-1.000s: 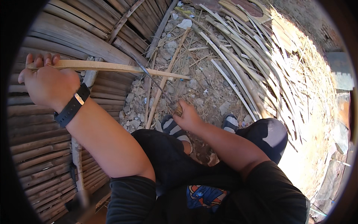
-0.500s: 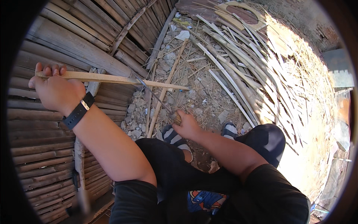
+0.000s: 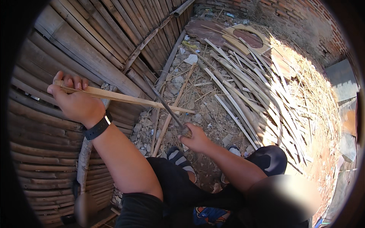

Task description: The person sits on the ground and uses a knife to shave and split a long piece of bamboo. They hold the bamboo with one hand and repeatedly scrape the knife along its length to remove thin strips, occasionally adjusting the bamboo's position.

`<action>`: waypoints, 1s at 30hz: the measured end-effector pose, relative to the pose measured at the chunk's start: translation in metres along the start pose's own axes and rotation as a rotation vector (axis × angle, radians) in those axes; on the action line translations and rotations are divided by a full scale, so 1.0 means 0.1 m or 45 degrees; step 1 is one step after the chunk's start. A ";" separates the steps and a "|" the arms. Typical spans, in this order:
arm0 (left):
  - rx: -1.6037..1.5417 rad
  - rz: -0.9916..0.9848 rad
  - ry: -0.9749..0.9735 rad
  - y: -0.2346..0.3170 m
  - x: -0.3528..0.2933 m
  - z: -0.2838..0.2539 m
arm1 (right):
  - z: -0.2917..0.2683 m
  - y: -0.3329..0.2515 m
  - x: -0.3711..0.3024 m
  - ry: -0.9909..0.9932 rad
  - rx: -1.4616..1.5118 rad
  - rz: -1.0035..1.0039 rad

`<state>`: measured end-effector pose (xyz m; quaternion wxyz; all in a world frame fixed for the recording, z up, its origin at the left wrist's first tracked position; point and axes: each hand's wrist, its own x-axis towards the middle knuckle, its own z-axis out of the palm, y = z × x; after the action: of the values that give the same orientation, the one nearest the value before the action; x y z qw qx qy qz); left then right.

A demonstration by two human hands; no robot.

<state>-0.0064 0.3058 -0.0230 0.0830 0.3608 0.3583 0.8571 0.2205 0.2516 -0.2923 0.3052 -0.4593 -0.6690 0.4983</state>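
Note:
My left hand point(image 3: 78, 102), with a black watch on its wrist, grips one end of a pale bamboo strip point(image 3: 131, 100). The strip reaches rightward across the view and tapers to a thin far end. My right hand point(image 3: 196, 138) is closed on the wooden handle point(image 3: 186, 132) of a long knife. Its narrow dark blade point(image 3: 164, 102) points up and to the left and crosses the strip near the thin end. Whether the edge touches the strip, I cannot tell.
A slatted bamboo wall point(image 3: 45, 152) rises close on the left. Many split bamboo strips point(image 3: 243, 83) lie piled at the right. Beyond them is a board with a round hole point(image 3: 262, 38), near a brick wall point(image 3: 300, 24). Rubble point(image 3: 176, 85) covers the ground before my sandalled feet point(image 3: 181, 159).
The view has shifted, so both hands appear farther right and lower. Relative to the strip, the blade now crosses closer to its thin end. Both hands keep their hold.

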 end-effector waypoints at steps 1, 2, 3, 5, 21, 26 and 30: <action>-0.022 0.006 -0.005 0.00 -0.01 0.02 | 0.06 0.02 0.01 0.014 0.000 0.019; -0.044 0.012 -0.011 0.00 -0.04 0.06 | 0.10 0.04 0.01 0.029 0.000 0.039; -0.065 0.018 -0.018 0.02 -0.07 0.09 | 0.10 -0.01 0.00 -0.013 -0.054 0.103; -0.071 0.020 -0.033 0.04 -0.12 0.13 | 0.07 -0.12 -0.04 -0.094 -0.163 0.230; 0.162 0.033 0.151 0.07 -0.16 0.16 | 0.26 -0.05 -0.14 -0.006 -0.030 0.159; 0.157 0.064 0.140 0.03 -0.10 0.07 | 0.22 -0.42 -0.19 -0.022 -0.017 0.054; 0.141 0.123 0.053 0.06 -0.18 0.19 | 0.24 -0.15 -0.10 0.023 -0.009 0.057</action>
<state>0.0200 0.3046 -0.0205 0.0140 0.3637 0.3889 0.8463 0.1988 0.2321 -0.2856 0.2984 -0.4796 -0.6577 0.4984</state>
